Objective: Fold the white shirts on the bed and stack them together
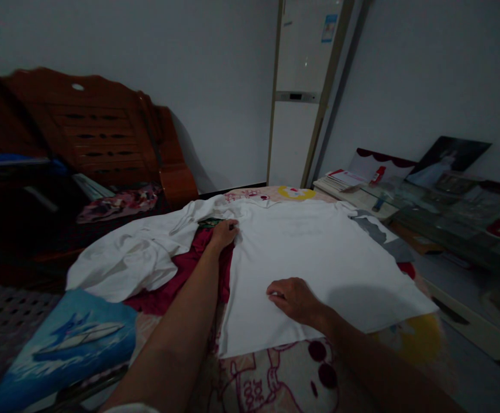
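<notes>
A white T-shirt (301, 252) lies spread out on a patterned pink cloth (284, 378). My left hand (226, 234) is closed at the shirt's left edge, near the sleeve; whether fabric is pinched in it is hard to make out. On the lower middle of the shirt rests my right hand (292, 297), its fingers curled together, with nothing visible in them. Left of the shirt are a dark red cloth (185, 272) and a crumpled white garment (125, 258).
A blue printed cloth (82, 338) hangs at the lower left. Behind it stands a wooden chair (99, 126) with clothes on it. A glass-topped table (443, 212) with papers and a cup stands at the right. A tall white cabinet unit (295, 137) is at the back.
</notes>
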### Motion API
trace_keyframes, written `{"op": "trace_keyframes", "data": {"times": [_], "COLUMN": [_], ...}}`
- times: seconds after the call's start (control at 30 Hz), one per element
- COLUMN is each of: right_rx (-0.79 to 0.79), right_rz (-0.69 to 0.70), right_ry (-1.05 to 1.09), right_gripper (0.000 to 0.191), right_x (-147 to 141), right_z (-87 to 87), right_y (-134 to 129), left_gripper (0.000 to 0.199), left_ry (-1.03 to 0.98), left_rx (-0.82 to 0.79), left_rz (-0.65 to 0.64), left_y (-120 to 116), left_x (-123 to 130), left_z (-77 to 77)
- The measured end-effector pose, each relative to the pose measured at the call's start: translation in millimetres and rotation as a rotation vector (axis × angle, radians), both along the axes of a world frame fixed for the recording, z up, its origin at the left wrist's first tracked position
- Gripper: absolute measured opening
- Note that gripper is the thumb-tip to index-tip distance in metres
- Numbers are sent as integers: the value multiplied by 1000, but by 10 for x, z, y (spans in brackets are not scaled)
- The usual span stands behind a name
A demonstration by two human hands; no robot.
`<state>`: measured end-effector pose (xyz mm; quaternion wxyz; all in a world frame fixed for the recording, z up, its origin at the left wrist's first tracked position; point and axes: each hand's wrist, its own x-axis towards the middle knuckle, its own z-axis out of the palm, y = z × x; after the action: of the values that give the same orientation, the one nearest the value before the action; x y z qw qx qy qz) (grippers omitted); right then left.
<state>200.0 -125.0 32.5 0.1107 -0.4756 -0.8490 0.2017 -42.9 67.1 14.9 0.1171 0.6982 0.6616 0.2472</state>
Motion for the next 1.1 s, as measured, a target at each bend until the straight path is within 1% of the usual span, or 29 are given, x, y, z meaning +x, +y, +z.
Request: {"op": "trace_keyframes", "data": {"times": [0.4,0.63,0.93,1.1], "right_rx": [16,8,9,12], "right_rz": [12,13,8,2], "right_ry": [12,5,-4,-3], "right_gripper": [20,20,19,19], "right_x": [12,6,3,2], "right_z": [-70,-66,-28,-38], "right_y": [25,20,8,15], "left_gripper": [40,38,39,41], "left_ry": [11,4,-18,-19], "left_rx": [0,20,18,11], "left_rz": [-13,-6,-9,-11], "left_y": [21,20,34,31], "left_x": [-3,-11,-16,-21], "left_z": [-27,-31,-43,-50]}}
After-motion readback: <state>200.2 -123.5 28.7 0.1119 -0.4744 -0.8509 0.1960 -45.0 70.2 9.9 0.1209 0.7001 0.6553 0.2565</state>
